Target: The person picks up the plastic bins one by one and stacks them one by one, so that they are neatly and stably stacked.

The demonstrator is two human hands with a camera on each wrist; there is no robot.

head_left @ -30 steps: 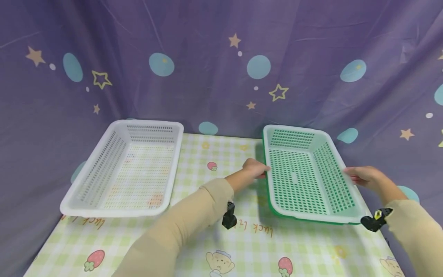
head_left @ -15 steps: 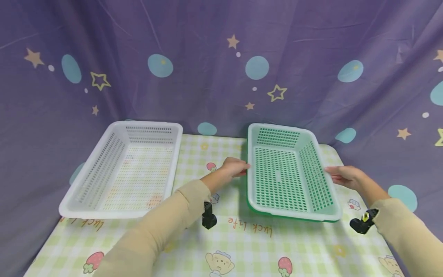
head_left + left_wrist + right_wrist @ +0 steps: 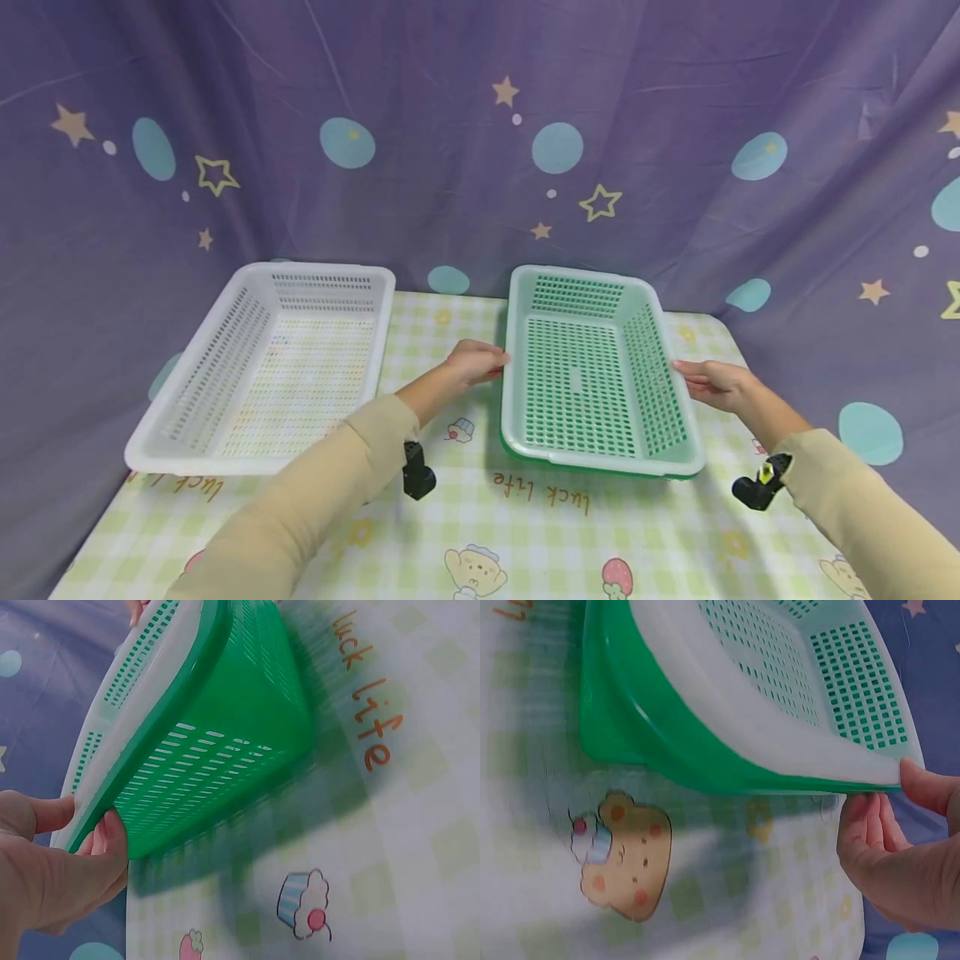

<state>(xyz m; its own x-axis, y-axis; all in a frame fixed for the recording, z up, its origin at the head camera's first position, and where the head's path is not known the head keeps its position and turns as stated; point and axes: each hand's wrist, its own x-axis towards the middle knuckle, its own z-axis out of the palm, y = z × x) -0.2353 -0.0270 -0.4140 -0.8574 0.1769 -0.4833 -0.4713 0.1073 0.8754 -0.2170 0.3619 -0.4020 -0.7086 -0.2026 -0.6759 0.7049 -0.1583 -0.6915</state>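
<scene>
A white plastic basket (image 3: 576, 354) sits nested inside a green basket (image 3: 217, 750), their rims pressed together. My left hand (image 3: 477, 362) pinches both rims on the left long side, thumb on top and fingers curled underneath. On the opposite side my right hand (image 3: 712, 383) pinches the rims the same way, as the right wrist view also shows. The nested pair stands over the right half of the table; whether its base touches the cloth I cannot tell. Holes in the white basket show green through them.
Another white basket (image 3: 378, 333) stands on the left of the table, beside my left forearm. A checked tablecloth (image 3: 525, 542) with printed figures covers the table. Behind it hangs a purple curtain (image 3: 450, 200). Each wrist wears a small black camera (image 3: 417, 472).
Both hands have shifted left, carrying the nested baskets with them toward the middle of the table. The grip on the rims is unchanged, and the white basket on the left has stayed put.
</scene>
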